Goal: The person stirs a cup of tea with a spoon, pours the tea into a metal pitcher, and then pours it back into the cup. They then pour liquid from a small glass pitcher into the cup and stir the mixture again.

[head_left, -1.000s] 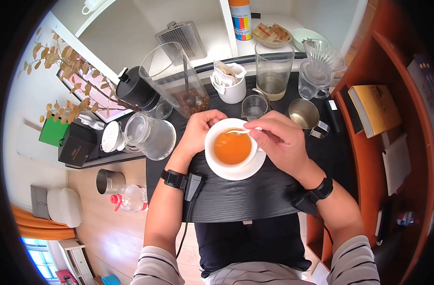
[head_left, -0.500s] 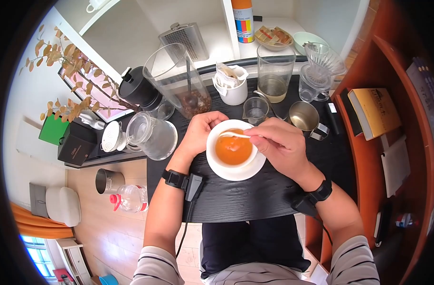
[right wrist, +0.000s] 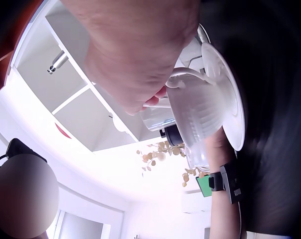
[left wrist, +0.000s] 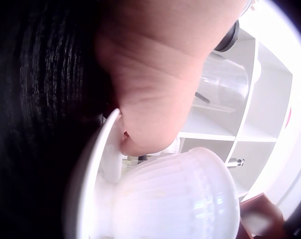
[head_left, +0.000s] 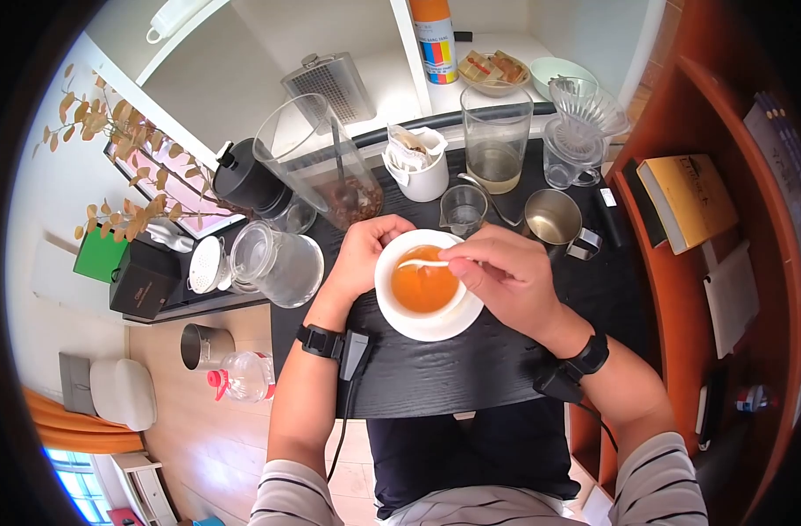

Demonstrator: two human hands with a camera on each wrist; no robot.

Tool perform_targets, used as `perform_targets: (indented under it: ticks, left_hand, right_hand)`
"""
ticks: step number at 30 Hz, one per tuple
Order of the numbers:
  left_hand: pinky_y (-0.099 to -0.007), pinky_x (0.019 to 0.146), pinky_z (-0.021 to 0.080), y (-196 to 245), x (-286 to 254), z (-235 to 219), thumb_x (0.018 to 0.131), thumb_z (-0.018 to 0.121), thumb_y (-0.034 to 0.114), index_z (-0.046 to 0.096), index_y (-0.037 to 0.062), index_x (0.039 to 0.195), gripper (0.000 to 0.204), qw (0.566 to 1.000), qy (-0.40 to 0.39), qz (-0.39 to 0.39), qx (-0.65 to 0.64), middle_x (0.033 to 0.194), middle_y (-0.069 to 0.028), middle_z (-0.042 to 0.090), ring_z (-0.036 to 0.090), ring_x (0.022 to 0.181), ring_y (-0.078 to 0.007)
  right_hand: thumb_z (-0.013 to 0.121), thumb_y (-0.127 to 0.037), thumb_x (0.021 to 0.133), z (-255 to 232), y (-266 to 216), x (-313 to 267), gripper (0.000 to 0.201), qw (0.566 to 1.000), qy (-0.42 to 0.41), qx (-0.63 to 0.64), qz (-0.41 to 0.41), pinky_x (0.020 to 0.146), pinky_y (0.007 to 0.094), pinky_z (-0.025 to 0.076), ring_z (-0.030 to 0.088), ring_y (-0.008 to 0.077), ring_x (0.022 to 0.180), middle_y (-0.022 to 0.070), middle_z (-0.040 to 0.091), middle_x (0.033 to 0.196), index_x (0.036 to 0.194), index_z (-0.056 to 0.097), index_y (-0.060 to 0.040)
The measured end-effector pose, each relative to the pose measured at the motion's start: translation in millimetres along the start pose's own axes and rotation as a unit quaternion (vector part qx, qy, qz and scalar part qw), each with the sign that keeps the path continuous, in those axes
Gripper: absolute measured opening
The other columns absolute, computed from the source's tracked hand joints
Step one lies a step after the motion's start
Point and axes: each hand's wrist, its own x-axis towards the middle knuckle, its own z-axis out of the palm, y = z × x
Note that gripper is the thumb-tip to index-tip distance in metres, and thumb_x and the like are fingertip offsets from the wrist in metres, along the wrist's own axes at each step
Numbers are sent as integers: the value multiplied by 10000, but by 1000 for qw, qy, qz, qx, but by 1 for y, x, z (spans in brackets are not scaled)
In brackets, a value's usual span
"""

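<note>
A white cup [head_left: 385, 282] of orange liquid stands on a white saucer [head_left: 435, 331]. At the saucer's upper left, my left hand [head_left: 358, 254] holds its edge; in the left wrist view the hand [left wrist: 155, 74] reaches the saucer rim [left wrist: 93, 174] beside the ribbed cup [left wrist: 175, 199]. From the cup's right, my right hand [head_left: 510, 276] pinches a white spoon [head_left: 431, 263], its bowl dipped in the liquid near the left side. In the right wrist view my right hand [right wrist: 140, 55] is above the cup [right wrist: 195, 107], whose lower part sits on the saucer [right wrist: 235, 119]; the spoon's bowl is hidden there.
Behind the cup stand a small glass beaker [head_left: 463, 210], a metal pitcher [head_left: 554, 217], a white mug [head_left: 422, 180] and tall glass vessels [head_left: 497, 153]. A lidded glass jar [head_left: 282, 267] is at the left. The black table's front edge [head_left: 435, 412] lies near the body.
The spoon's bowl has moved through the liquid, from the cup's far side to its left side. My left hand keeps its hold on the saucer. The head view has shifted slightly.
</note>
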Motion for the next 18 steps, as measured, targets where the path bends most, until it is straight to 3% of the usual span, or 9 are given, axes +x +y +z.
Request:
perform_targets:
  ticks: [1, 5, 8, 9, 10, 18]
  left_hand:
    - [-248, 825, 559, 0, 0, -1, 902, 843, 76, 742, -5, 1102, 238, 1000, -10, -19, 22, 1019, -21, 765, 689, 919, -75]
    - [-247, 821, 557, 1, -2, -1, 901, 845, 77, 743, -3, 1106, 242, 1000, -11, -17, 3, 1016, -16, 764, 688, 915, -74]
    - [-244, 819, 554, 3, -1, 1, 899, 847, 80, 744, -1, 1106, 244, 1000, -18, -11, 10, 1012, -14, 763, 687, 912, -74]
    - [-229, 747, 530, 4, -1, 3, 886, 850, 81, 752, 4, 1082, 232, 1000, -5, -3, -7, 947, 5, 754, 651, 834, -45]
    - [-214, 674, 505, 5, -1, 5, 874, 853, 82, 759, 9, 1058, 220, 1000, 7, 6, -24, 882, 23, 746, 616, 757, -16]
    - [-214, 683, 510, 7, -1, 5, 884, 851, 83, 753, 5, 1064, 219, 1000, 3, 3, -23, 894, 9, 754, 634, 781, -23]
  right_hand:
    - [788, -76, 965, -1, -2, 1, 94, 1000, 23, -10, 5, 575, 261, 451, 585, 110, 640, 71, 706, 853, 1017, 773, 1]
    - [782, -73, 973, -2, 2, -3, 99, 997, 57, 4, 59, 576, 260, 449, 586, 107, 643, 59, 697, 848, 1044, 778, -3]
    - [777, -66, 977, -1, 1, -5, 99, 995, 37, 60, 74, 576, 253, 451, 589, 107, 647, 57, 693, 852, 1053, 778, -3]
    - [777, -66, 977, 1, 3, -4, 99, 995, 38, 60, 76, 576, 253, 451, 589, 107, 647, 57, 693, 852, 1053, 778, -3]
    - [775, -65, 979, 2, 5, -4, 96, 997, 30, 52, 50, 573, 251, 448, 586, 108, 646, 61, 694, 857, 1049, 775, 0]
    - [774, -70, 984, 0, 2, -1, 88, 998, 60, 2, 18, 575, 259, 439, 574, 115, 648, 68, 695, 870, 1037, 773, 0]
